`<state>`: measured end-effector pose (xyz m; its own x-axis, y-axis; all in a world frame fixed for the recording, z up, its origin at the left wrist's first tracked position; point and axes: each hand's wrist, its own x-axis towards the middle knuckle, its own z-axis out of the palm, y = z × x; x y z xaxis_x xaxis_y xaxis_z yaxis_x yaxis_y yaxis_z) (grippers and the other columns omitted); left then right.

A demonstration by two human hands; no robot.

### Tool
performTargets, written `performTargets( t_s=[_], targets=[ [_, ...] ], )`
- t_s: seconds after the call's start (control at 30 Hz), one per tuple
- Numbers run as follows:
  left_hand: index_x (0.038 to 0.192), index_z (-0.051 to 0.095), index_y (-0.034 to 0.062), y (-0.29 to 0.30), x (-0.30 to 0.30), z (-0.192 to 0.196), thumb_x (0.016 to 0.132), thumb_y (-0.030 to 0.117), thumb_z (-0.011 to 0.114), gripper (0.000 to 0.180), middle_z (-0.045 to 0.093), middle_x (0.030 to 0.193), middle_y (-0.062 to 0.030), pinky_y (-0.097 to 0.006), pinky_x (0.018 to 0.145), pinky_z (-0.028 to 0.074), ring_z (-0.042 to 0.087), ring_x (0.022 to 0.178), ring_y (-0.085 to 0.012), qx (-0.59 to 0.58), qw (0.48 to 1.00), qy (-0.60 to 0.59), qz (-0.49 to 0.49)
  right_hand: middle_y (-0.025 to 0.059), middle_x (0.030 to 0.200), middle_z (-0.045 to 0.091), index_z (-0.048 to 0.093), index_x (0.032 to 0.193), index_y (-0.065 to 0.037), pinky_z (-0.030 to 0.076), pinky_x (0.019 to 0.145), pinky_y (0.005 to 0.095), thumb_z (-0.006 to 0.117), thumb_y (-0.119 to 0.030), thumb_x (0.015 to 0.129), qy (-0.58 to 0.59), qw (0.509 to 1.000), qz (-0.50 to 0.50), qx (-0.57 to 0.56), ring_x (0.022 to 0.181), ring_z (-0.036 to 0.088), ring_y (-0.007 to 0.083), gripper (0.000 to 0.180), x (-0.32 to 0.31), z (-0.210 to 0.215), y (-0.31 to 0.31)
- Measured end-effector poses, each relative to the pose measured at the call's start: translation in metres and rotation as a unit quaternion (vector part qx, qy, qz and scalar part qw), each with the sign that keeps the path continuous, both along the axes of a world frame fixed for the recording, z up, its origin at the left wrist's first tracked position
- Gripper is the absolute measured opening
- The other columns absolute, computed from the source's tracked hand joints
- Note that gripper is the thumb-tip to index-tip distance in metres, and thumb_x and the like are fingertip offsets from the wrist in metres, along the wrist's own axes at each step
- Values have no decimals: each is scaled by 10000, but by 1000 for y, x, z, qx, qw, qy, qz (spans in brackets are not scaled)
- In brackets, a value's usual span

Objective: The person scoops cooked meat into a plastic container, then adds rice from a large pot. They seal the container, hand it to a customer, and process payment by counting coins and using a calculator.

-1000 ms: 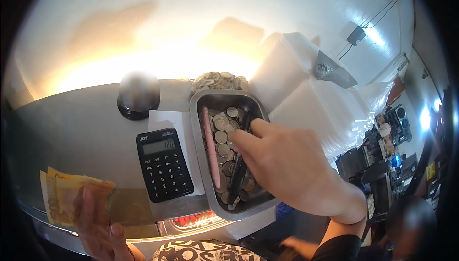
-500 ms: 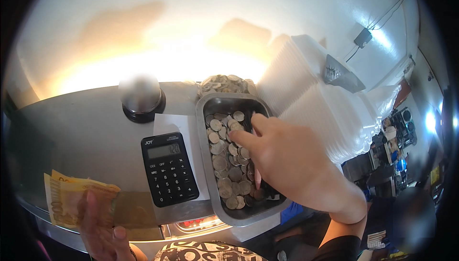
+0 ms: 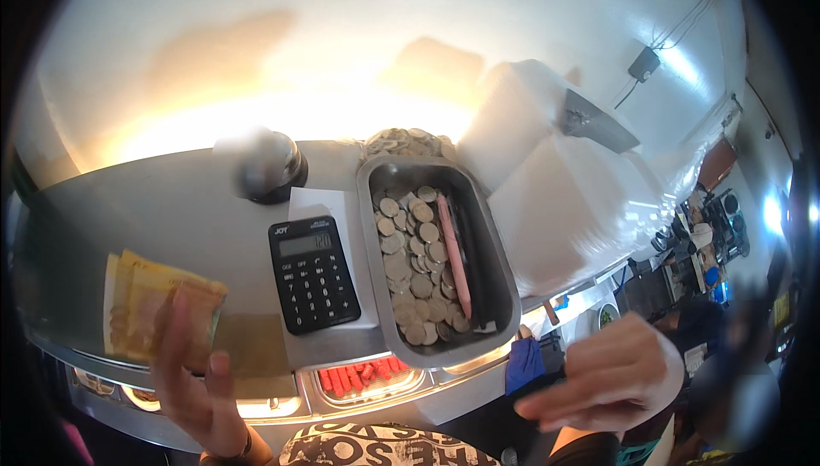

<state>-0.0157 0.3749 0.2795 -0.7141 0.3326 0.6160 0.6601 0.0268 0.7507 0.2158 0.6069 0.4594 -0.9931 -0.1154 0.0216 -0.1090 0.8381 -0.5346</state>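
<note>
My left hand (image 3: pixel 195 393), at the lower left, holds a few yellow-orange banknotes (image 3: pixel 141 304) between thumb and fingers. Off the counter's edge, my right hand (image 3: pixel 602 376) is right of and below a grey metal tray (image 3: pixel 507 312). Its fingers are curled together; whatever they hold, if anything, is hidden and slightly blurred. Many silver coins (image 3: pixel 418 269) lie in the tray's left part. A pink pen-like stick (image 3: pixel 454 252) lies lengthwise beside them, with dark space to its right. Left of the tray, a black calculator (image 3: pixel 314 282) rests partly on white paper (image 3: pixel 318 202).
A clear bag of coins (image 3: pixel 408 143) sits behind the tray. Tall stacks of clear plastic containers (image 3: pixel 555 210) stand to its right. A dark-based round object (image 3: pixel 278 171), partly blurred, is at the back left. Red sausage-like pieces (image 3: pixel 363 375) lie below the counter's front edge.
My right hand has come out of the coin tray and moved down and right, uncovering the pink stick. My left hand still holds the banknotes. The view has shifted, showing more below the counter.
</note>
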Motion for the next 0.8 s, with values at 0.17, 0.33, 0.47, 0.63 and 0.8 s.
performTargets(
  t_s=[0.17, 0.33, 0.47, 0.63, 0.8],
  targets=[
    [1320, 592, -2, 5, 1, 5, 879, 147, 653, 469, 598, 1332, -166, -455, 1091, 323, 500, 1254, -356, -29, 999, 27, 9, 31, 652, 580, 728, 1050, -11, 328, 489, 268, 717, -63, 891, 8, 942, -203, -267, 536, 488, 87, 168, 89, -87, -8],
    [1335, 598, 76, 27, 5, 18, 882, 129, 661, 460, 572, 1346, -164, -458, 1056, 364, 487, 1247, -390, -105, 976, 189, 36, 25, 624, 523, 702, 1093, -65, 312, 515, 267, 681, -64, 915, 11, 904, -409, -127, 548, 424, 71, 179, 82, -85, -43],
    [1335, 605, 100, 20, -2, 10, 863, 180, 688, 486, 602, 1291, -162, -468, 1004, 388, 506, 1192, -394, -71, 978, 183, 73, 135, 816, 633, 665, 1114, -79, 494, 596, 390, 625, -108, 916, 134, 951, -276, 40, 641, 629, 282, 204, -2, -65, -46],
    [1355, 579, 83, 15, -1, 14, 901, 156, 674, 470, 569, 1281, -192, -435, 1001, 400, 517, 1164, -343, -62, 986, 149, 29, 123, 975, 614, 671, 1007, -50, 521, 791, 448, 591, -177, 904, 89, 922, -244, 286, 911, 649, 338, 182, -104, -84, 8],
    [1360, 587, 140, 15, -5, 9, 879, 203, 687, 496, 639, 1219, -114, -463, 943, 411, 527, 1038, -341, -43, 986, 154, 45, 132, 1026, 641, 672, 971, -35, 531, 836, 440, 695, -232, 800, -52, 910, -189, 367, 967, 659, 340, 263, -150, -84, 42]
  ],
)
